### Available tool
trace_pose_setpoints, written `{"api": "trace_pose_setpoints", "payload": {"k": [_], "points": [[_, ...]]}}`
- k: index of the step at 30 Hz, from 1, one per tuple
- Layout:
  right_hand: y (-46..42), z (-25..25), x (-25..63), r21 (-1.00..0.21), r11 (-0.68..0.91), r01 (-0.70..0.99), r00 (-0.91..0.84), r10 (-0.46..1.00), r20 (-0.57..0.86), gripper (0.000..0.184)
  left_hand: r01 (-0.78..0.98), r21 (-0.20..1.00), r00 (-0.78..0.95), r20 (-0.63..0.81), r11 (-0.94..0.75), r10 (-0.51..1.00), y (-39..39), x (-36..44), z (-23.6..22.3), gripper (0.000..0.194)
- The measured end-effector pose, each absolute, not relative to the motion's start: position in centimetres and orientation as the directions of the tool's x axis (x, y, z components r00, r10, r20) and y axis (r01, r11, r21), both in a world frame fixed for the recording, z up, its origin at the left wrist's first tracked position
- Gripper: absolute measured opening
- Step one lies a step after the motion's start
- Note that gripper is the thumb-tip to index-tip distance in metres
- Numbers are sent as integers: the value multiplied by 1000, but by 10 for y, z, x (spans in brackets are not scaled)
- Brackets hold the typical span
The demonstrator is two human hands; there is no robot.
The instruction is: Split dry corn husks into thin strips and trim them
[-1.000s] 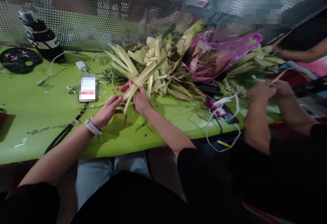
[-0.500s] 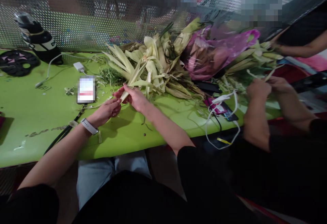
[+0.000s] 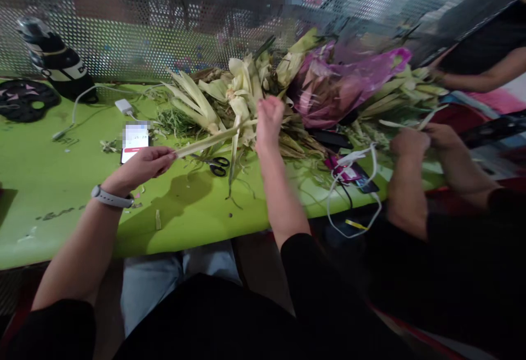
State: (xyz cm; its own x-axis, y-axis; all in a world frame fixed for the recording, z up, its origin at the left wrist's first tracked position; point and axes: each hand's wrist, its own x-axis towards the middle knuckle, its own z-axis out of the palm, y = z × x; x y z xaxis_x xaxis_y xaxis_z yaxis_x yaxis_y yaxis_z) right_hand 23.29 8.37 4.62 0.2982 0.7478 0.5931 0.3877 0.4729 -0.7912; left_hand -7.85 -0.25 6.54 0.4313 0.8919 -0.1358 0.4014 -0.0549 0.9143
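Note:
A long pale corn husk strip (image 3: 205,143) is stretched across in front of me, slanting up to the right. One end is pinched in my left hand (image 3: 148,165), just right of the phone. My right hand (image 3: 270,120) is closed at the other end, before the husk pile; its fingertips are partly hidden and slightly blurred. Below the strip lie scissors with black handles (image 3: 219,166) on the green table (image 3: 176,223). The heap of corn husks (image 3: 242,86) is directly behind the strip, with thin green shreds (image 3: 175,123) on its left.
A pink plastic bag (image 3: 341,89) stands right of the heap. A phone (image 3: 135,136), white adapter (image 3: 124,107) and black bottle (image 3: 61,67) are on the left. Cables (image 3: 372,184) hang over the front edge near a co-worker's hands (image 3: 415,143), which hold a pale strip.
My hands have moved apart, left hand leftward and right hand up and rightward, drawing the husk strip out between them. The scissors now show beneath it.

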Motion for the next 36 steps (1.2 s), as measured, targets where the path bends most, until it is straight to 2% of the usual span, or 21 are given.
{"api": "trace_pose_setpoints", "payload": {"k": [1,2,3,4,6,8,10,13,16,19,22,25,30,34,36], "points": [[75,54,231,-765,483,426,313,714,626,55,447,892,443,-157,-65,883,-4,-81,69,29],[64,62,225,-688,497,529,266,673,690,55,487,871,450,-178,-73,875,-5,-82,73,30],[50,68,215,-590,542,598,141,654,743,56,523,848,455,-199,-80,868,-8,-82,76,30],[35,73,202,-507,609,610,-68,678,732,53,552,830,461,-217,-86,861,-10,-81,80,31],[9,78,174,-418,701,577,-514,710,481,44,583,806,475,-235,-103,848,-14,-80,86,32],[-7,79,155,-433,710,555,-690,684,237,37,584,802,488,-222,-127,844,-17,-81,92,32],[-11,80,149,-497,673,548,-738,669,93,34,571,810,494,-208,-134,844,-19,-86,97,32],[-5,83,156,-686,549,478,-771,636,-28,31,518,849,498,-204,-101,843,-19,-97,103,31],[0,81,159,-869,335,364,-803,586,-110,27,425,901,426,-119,-83,897,-18,-102,105,26],[0,69,148,-964,95,247,-808,570,-151,22,327,937,258,36,-122,965,-16,-100,102,20],[-1,55,134,-982,-132,137,-824,535,-187,22,249,948,120,175,-200,977,-13,-98,98,16],[-3,49,129,-967,-248,59,-836,517,-183,23,220,938,86,256,-269,963,-8,-103,93,15],[-4,48,130,-952,-306,2,-882,448,-146,27,188,935,105,284,-299,953,2,-119,87,16],[-6,45,128,-937,-343,74,-910,361,-204,36,153,931,104,319,-332,942,6,-120,84,21],[-8,46,124,-937,-329,118,-895,372,-244,36,161,926,111,328,-342,938,7,-119,83,22]]}}
